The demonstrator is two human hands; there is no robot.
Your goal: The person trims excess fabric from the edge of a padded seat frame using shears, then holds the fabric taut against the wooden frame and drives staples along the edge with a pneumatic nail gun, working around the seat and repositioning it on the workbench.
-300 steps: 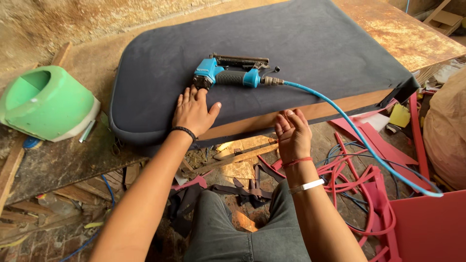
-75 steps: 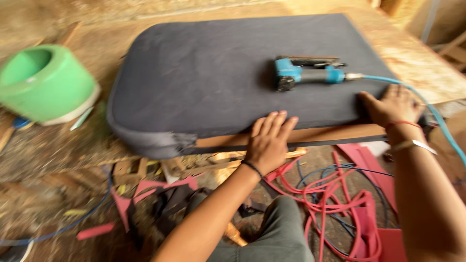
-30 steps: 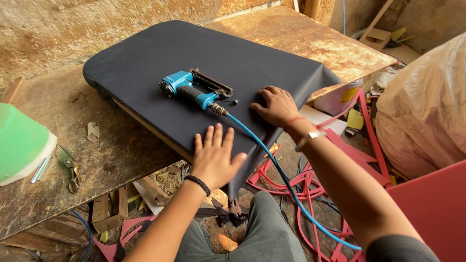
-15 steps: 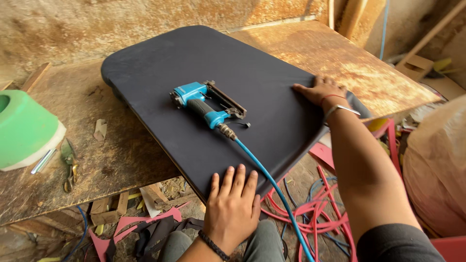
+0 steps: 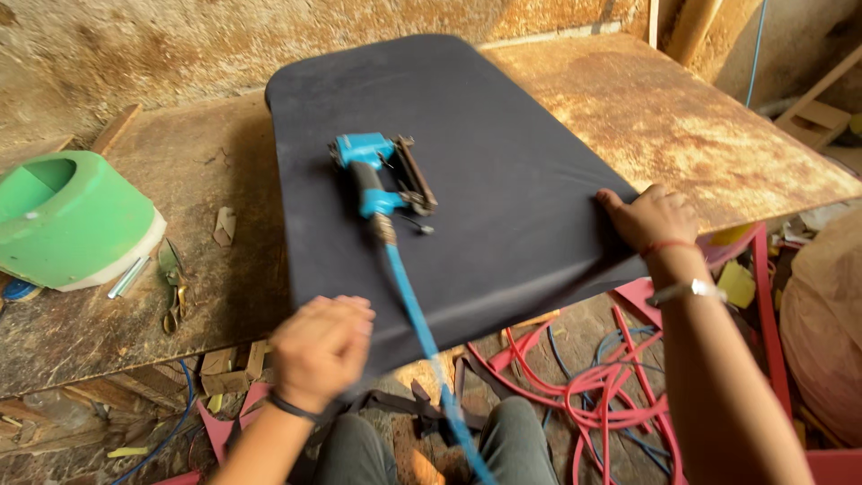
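A dark cloth-covered cushion board [image 5: 467,144] lies on the worn wooden table [image 5: 718,144], its near end hanging over the table's edge. A blue pneumatic staple gun [image 5: 382,175] rests on top of it, and its blue air hose [image 5: 417,332] runs down toward me. My left hand [image 5: 321,350] grips the cushion's near left corner, fingers curled over the edge. My right hand [image 5: 654,218] holds the cushion's right edge, fingers on the cloth.
A green plastic tub [image 5: 67,220] lies on its side at the table's left, with pliers [image 5: 172,286] and a metal rod beside it. Red hose coils [image 5: 593,395] and wood scraps lie on the floor below. A sack [image 5: 822,332] stands at right.
The cushion has turned so its long side points away from me. My left hand went from flat beside the near edge to gripping the corner. The right hand slid down the right edge.
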